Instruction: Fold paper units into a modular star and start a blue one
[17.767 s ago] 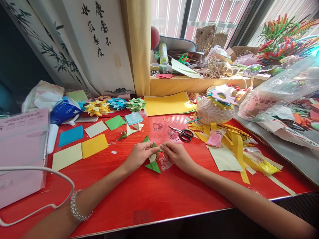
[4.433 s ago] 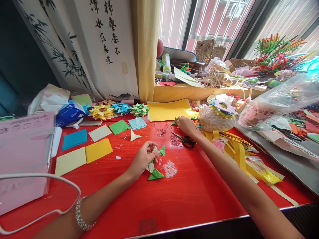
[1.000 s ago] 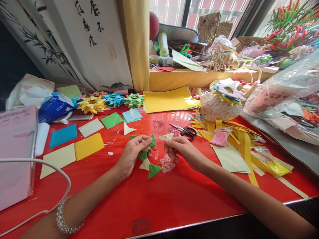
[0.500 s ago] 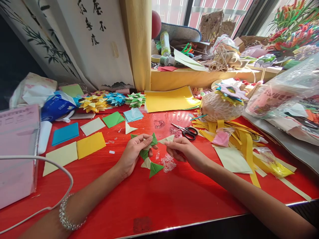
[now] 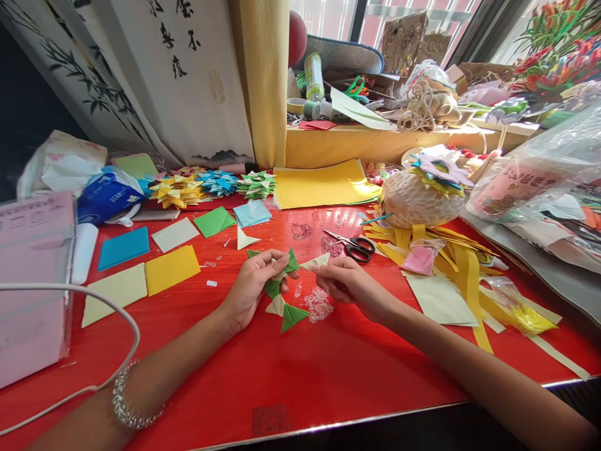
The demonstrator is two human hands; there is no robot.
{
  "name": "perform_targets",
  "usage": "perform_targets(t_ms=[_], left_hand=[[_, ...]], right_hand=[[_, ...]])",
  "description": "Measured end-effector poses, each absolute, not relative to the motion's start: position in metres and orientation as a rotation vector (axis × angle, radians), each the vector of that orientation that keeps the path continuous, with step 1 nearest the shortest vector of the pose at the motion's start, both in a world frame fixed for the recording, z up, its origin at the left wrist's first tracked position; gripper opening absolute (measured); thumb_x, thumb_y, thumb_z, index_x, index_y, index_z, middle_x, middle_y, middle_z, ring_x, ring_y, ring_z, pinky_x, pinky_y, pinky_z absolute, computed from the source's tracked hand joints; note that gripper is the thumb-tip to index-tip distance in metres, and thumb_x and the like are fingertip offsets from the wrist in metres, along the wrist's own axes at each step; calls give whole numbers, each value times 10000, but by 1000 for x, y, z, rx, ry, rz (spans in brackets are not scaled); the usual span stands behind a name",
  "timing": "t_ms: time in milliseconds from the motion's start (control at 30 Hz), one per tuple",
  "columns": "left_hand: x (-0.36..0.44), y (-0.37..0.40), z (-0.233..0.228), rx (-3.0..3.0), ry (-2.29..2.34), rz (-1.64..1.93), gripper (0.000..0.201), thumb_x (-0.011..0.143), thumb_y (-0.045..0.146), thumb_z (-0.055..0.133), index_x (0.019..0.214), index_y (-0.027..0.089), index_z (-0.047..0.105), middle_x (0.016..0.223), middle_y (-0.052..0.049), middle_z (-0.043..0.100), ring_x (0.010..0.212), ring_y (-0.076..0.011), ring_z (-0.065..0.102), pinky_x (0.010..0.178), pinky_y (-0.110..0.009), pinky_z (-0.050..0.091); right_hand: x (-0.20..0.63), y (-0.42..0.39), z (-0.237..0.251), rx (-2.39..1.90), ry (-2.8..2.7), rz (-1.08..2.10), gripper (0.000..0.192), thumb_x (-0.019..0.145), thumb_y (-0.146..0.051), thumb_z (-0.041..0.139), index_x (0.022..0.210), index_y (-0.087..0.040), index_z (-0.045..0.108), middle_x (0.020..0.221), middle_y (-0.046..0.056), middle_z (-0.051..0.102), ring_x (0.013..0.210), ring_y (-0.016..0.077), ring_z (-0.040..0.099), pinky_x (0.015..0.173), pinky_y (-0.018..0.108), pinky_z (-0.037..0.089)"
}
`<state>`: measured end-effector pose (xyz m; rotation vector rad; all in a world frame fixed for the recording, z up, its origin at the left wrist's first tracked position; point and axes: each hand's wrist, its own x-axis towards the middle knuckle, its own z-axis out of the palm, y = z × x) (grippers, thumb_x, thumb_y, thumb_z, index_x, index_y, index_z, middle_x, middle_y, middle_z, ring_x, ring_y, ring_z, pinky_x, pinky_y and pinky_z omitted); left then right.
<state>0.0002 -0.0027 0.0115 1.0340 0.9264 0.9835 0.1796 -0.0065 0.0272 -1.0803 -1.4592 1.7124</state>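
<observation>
My left hand [image 5: 260, 282] pinches a chain of folded paper pieces [image 5: 294, 316], green and cream in turn, which curves down below the fingers. Part of the chain is hidden behind the thumb and palm. My right hand [image 5: 350, 280] grips a single cream folded paper triangle [image 5: 315, 262] between thumb and fingertips. Its pointed end faces the chain, with a small gap between the two. Another cream folded piece [image 5: 245, 238] lies on the red table just beyond my left hand.
Black-handled scissors [image 5: 357, 247] lie beyond my right hand. Paper sheets in blue, cream, yellow [image 5: 173, 270] and green spread at the left, near a white cable [image 5: 134, 335]. Finished paper stars [image 5: 177, 190] line the back. Yellow strips [image 5: 469, 288] and a net-wrapped ball [image 5: 417, 200] are at the right.
The view has shifted very slightly. Both hands keep their holds, and the gap between the cream triangle and the chain looks about the same.
</observation>
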Motion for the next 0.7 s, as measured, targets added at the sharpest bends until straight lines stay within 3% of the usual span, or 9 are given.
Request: perform_targets(t_ms=[700], left_hand=[[-1, -4, 14, 1043, 928, 967, 199, 774, 347, 569, 771, 151, 537, 721, -19, 645, 483, -48, 497, 487, -165, 378]], right_hand=[[178, -9, 24, -1065, -1313, 1873, 362, 817, -359, 472, 524, -152, 423, 365, -72, 275, 334, 40, 193, 386, 245, 96]])
